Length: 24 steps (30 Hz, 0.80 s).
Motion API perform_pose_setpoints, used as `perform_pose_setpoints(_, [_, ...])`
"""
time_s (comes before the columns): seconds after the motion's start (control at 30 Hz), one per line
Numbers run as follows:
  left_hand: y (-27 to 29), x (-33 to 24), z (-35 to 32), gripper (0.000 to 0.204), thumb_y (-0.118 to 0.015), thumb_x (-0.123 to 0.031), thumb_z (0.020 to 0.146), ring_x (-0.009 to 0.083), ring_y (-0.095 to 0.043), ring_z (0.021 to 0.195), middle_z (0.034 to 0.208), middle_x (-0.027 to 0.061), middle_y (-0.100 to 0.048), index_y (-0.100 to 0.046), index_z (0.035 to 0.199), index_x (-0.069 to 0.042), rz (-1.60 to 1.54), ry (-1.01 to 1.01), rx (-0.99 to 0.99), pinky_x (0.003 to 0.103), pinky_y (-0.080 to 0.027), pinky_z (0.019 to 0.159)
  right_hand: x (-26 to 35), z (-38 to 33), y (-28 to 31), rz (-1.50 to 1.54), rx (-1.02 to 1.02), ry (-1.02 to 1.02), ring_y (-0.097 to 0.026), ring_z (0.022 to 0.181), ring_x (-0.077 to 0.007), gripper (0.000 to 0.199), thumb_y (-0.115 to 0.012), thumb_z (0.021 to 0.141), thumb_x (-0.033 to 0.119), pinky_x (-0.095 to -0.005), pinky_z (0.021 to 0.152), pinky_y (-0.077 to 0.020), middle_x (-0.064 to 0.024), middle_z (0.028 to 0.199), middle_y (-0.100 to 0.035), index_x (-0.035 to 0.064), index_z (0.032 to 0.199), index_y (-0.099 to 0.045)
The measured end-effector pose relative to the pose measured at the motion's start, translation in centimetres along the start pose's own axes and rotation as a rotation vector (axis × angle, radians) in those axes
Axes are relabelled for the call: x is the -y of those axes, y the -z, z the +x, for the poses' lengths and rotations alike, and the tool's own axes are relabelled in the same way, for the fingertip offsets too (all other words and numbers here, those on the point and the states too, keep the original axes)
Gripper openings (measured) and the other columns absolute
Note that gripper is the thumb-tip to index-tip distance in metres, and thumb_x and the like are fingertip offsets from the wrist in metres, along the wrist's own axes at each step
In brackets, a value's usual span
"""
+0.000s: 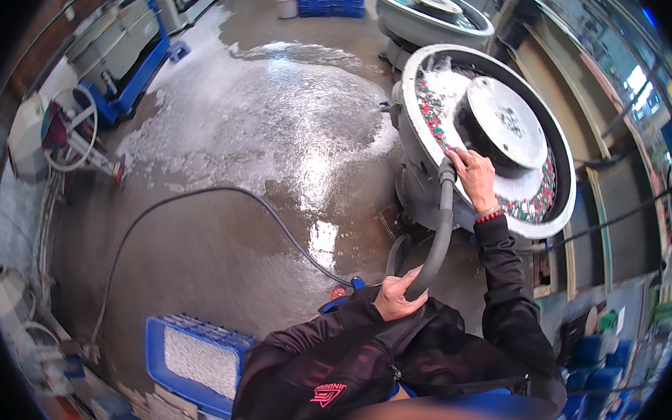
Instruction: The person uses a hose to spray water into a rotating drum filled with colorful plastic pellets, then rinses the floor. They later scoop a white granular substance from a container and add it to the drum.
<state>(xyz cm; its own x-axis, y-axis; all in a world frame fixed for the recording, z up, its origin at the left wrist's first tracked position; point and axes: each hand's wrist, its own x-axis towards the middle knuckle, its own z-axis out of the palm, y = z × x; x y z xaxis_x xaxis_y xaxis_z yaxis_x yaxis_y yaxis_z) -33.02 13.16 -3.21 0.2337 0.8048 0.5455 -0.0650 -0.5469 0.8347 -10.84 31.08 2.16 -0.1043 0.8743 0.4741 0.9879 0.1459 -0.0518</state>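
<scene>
Grey hose (444, 223), gripped by both hands, rising from the front of the body to the rim of a round tub (410, 105). Left hand (400, 295): closed about the hose's lower bend. Right hand (475, 177): fingers curled over the upper end, at the tub's left rim. Within the tub, red, green and white pieces (429, 116) and white foam surround a pale central disc (506, 122). Beyond stands a second round tub (427, 36). Left: wet, foamy floor (192, 126), a dark cable (231, 189) and, lower, a blue crate (155, 360) holding white material.
</scene>
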Motion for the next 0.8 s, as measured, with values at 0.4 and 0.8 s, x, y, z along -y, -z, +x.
perform_pose_setpoints(0.4, [4.3,2.3,-0.5,0.027,-0.061,0.002,0.075,0.0052,-0.049,0.047,0.056,-0.0006,-0.052,-0.058,0.102,-0.001,-0.280,0.642,-0.032,0.020,-0.038,0.046,-4.1,-12.2,-6.6,0.399,-0.275,-0.460,-0.050,0.090,-0.0324,0.034,-0.042,0.092,0.025,-0.0408,0.080,-0.0398,-0.0157,0.093,-0.052,0.0098,0.121,-0.052])
perform_pose_setpoints(0.8, [12.0,9.3,-3.6,0.007,-0.050,0.000,0.076,0.0097,-0.033,0.039,0.047,-0.0012,-0.035,-0.049,0.079,-0.006,-0.461,1.036,-0.537,0.026,-0.033,0.045,-0.4,-56.2,-14.3,0.222,0.807,-1.627,-0.057,0.100,-0.0360,0.028,-0.057,0.072,0.016,-0.0422,0.085,-0.0459,-0.0247,0.098,-0.060,0.0001,0.094,-0.064])
